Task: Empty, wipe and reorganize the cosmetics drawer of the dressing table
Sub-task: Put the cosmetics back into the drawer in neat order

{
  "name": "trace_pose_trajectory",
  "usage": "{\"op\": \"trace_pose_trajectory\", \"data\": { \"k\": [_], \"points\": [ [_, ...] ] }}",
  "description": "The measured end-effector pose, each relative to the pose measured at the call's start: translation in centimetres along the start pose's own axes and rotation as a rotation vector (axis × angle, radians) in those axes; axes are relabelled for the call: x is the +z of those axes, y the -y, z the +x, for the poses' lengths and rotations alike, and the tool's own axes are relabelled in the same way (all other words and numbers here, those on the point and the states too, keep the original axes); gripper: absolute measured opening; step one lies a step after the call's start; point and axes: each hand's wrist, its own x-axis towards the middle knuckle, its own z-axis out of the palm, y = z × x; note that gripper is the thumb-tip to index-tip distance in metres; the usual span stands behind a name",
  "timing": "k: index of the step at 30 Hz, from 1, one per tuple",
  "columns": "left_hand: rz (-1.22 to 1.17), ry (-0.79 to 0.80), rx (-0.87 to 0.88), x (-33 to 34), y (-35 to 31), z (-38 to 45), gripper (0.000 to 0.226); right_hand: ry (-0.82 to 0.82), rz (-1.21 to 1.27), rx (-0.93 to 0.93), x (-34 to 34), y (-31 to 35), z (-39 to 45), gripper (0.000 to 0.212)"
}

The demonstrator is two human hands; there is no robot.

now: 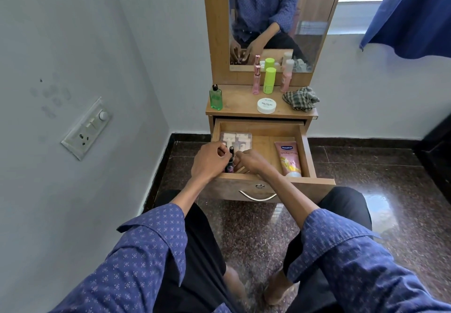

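Your left hand (207,160) and right hand (249,161) are curling round nail polish bottles (230,159) between your fingers. You are emptying the drawer (306,151); lifting them upright comes next.

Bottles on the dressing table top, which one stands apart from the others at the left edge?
The green bottle with the black cap. It stands alone at the left edge, while the pink bottle, lime-green bottle and peach bottle line up before the mirror.

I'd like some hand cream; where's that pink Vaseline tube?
In the head view, the pink Vaseline tube lies flat in the open drawer, against its right wall, right of both hands.
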Motion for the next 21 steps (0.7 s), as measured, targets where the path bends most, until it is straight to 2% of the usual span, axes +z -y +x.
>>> {"op": "trace_pose_trajectory", "data": {
  "k": [12, 15, 21],
  "points": [
    [-0.029, -0.041, -0.062, -0.1, -0.1, 0.6, 0.013, -0.006, 0.055, 0.001, -0.3, -0.4, 0.9, 0.049],
    [-0.036, -0.087, -0.051, -0.5, -0.1, 1.3, 0.014, -0.059, 0.057, -0.013, -1.0, -0.1, 1.0, 0.041],
    [-0.035, -0.241, -0.014, -1.8, -2.1, 3.9, 0.011, -0.239, 0.006, -0.170, -5.8, 2.0, 2.0, 0.031]
  ]
}}
